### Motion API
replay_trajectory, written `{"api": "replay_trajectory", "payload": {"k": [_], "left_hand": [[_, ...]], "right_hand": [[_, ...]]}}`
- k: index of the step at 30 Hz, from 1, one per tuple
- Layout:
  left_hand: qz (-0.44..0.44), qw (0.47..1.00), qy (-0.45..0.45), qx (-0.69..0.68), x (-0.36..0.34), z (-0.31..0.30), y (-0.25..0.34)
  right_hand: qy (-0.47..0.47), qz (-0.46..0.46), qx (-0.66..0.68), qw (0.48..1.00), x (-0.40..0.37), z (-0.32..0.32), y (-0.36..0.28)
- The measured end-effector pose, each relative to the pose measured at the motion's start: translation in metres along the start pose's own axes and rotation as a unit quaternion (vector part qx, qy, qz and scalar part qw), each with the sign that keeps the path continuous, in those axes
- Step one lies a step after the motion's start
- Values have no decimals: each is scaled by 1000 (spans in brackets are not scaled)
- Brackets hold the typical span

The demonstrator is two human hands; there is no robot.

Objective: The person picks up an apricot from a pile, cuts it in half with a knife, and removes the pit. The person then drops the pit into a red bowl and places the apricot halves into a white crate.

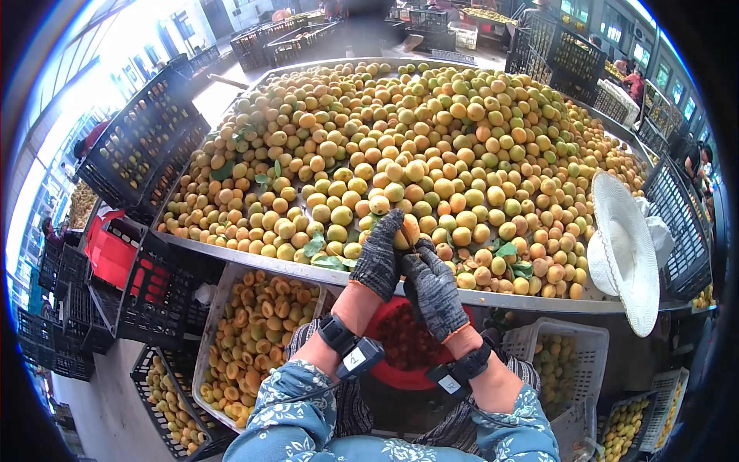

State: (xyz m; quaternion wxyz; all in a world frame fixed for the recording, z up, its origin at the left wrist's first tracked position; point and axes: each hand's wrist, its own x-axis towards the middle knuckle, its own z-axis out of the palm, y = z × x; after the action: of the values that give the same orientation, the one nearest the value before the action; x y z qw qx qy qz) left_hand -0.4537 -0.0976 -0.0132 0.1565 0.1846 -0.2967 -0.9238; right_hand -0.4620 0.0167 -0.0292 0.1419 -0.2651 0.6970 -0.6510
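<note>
My left hand (377, 258), in a dark grey knit glove, is closed around an apricot (412, 228) at the near edge of the heap. My right hand (435, 289), gloved alike, is closed close against the left one, its fingertips at the apricot's underside. A small dark brown bit shows between the hands; what the right fingers pinch is hidden. Below my hands is a red basin (466, 317) with reddish-brown pits (412, 339) in it. Whole apricots (308, 162) with some green leaves cover the metal-edged table (254, 262) in front.
A white crate (202, 369) of halved apricots stands lower left, and a white basket (593, 346) with whole fruit lower right. A straw hat (627, 254) rests at the table's right edge. Black crates (138, 146) are stacked on both sides. Other people are farther back.
</note>
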Motion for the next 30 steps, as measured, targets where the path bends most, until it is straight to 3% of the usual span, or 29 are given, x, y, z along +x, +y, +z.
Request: {"api": "replay_trajectory", "payload": {"k": [4,6,7,8,10,11,12,14,15,17,18,19,20,21,22,24,25,26,28,29,30], "left_hand": [[23,999,29,2,14,-15,4],[-38,998,25,52,16,-24,20],[-35,999,19,37,23,-26,19],[-36,998,19,38,18,-21,17],[-64,983,1,172,7,-10,13],[-137,969,-80,191,4,-10,14],[-143,958,-108,223,-6,-3,17],[-28,905,-104,411,-7,-2,0],[-29,904,-105,412,-3,-12,-6],[80,870,-237,424,6,-27,-14],[80,870,-237,424,8,-27,-16],[-69,948,-194,243,8,-26,-18],[-215,966,-139,48,7,-24,-19],[-132,971,-139,141,3,-24,-20],[-132,971,-140,142,1,-24,-14],[-179,945,-275,1,-7,-17,5],[-54,959,-250,125,-2,-20,-2],[-54,958,-250,126,-5,-15,-2],[174,888,-220,366,-13,-5,0],[233,844,-263,406,-10,-11,1],[233,844,-262,405,-7,-15,-2]], "right_hand": [[-38,72,-23,996,2,-21,-12],[-15,150,102,983,6,-37,-18],[6,126,83,989,9,-45,-14],[23,119,156,980,9,-48,-27],[26,113,129,985,14,-56,-31],[17,78,101,992,16,-55,-33],[8,41,73,996,17,-54,-35],[-7,59,75,995,16,-59,-41],[-27,77,78,994,14,-60,-44],[-30,98,72,992,13,-61,-40],[-31,97,72,992,13,-61,-38],[-17,107,136,985,12,-60,-37],[-3,115,201,973,11,-60,-35],[4,107,252,962,10,-61,-27],[5,106,253,962,9,-63,-19],[72,125,471,870,10,-67,-5],[77,128,475,867,11,-70,-1],[77,127,475,867,11,-74,-1],[40,99,447,888,10,-81,-4],[29,74,409,909,8,-84,-12],[29,74,409,909,7,-81,-21]]}}
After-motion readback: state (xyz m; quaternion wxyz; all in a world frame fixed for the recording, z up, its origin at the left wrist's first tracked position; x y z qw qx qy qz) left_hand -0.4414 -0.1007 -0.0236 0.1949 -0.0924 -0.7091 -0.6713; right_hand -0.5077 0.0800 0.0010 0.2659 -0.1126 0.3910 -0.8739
